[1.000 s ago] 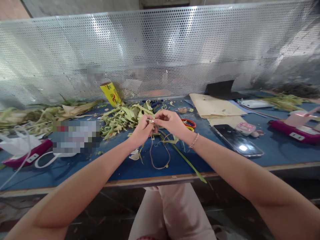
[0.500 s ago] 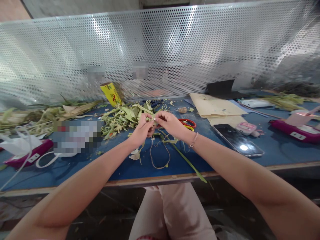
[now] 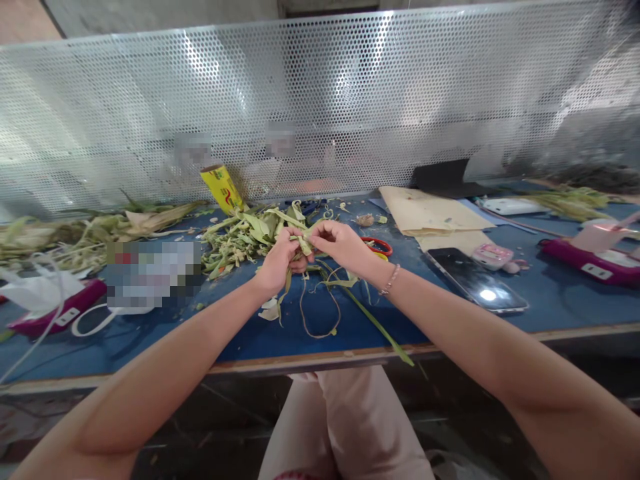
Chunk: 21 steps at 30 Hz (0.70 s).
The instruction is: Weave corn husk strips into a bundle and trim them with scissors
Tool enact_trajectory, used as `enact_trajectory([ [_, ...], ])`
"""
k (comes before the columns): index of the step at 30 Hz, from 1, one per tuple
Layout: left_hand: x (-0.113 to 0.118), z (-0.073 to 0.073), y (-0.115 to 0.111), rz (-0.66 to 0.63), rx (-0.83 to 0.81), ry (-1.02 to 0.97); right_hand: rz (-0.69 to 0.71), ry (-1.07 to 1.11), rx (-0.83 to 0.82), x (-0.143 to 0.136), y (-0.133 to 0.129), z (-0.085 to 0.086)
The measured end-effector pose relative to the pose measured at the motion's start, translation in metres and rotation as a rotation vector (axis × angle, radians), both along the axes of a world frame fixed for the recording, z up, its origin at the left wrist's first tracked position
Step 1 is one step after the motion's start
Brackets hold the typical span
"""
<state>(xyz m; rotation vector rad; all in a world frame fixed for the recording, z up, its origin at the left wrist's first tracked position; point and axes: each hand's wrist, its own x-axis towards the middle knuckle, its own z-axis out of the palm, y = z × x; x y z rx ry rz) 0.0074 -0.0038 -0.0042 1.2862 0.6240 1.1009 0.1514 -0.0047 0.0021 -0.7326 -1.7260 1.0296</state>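
Observation:
Between my hands is a small pale green piece of leaf [image 3: 304, 245]. My left hand [image 3: 281, 260] is closed around it, fingers bent. From the other side, my right hand [image 3: 340, 244] pinches at its upper end, thumb and forefinger together. Just behind my left hand lies a heap of green leaves and twisted leaf knots [image 3: 240, 240]. Below my hands a thin string [image 3: 320, 335] curves in a loop on the blue table, and a long green leaf strip [image 3: 380, 325] runs toward the table edge. Scissors with red and yellow handles [image 3: 377, 245] are partly hidden behind my right wrist.
A phone [image 3: 470, 280], a pink case [image 3: 493, 256] and brown paper [image 3: 430, 212] lie to the right. Purple power strips [image 3: 590, 262] sit at both sides. A yellow tube [image 3: 221, 189] leans near the perforated metal screen [image 3: 320, 100]. Dry leaves [image 3: 100, 230] lie at left.
More of the pale green leaf piece now shows between my hands. My left hand has turned slightly and shifted a little left and down; the right stays nearly in place.

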Motion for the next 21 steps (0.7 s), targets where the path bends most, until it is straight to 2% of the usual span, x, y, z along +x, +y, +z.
enact_trajectory([
  [5, -0.001, -0.001, 0.001, 0.010, 0.069, 0.088, 0.004, -0.023, -0.082, 0.003, 0.000, 0.002],
  [10, -0.002, -0.001, 0.001, -0.040, 0.099, 0.141, 0.128, -0.039, -0.116, 0.012, 0.008, -0.001],
  [15, -0.001, 0.001, -0.002, -0.043, 0.120, 0.148, 0.184, -0.039, -0.138, 0.016, 0.011, -0.002],
  [21, -0.001, -0.003, 0.002, -0.012, 0.240, 0.160, 0.121, -0.041, -0.191, 0.014, 0.008, 0.002],
])
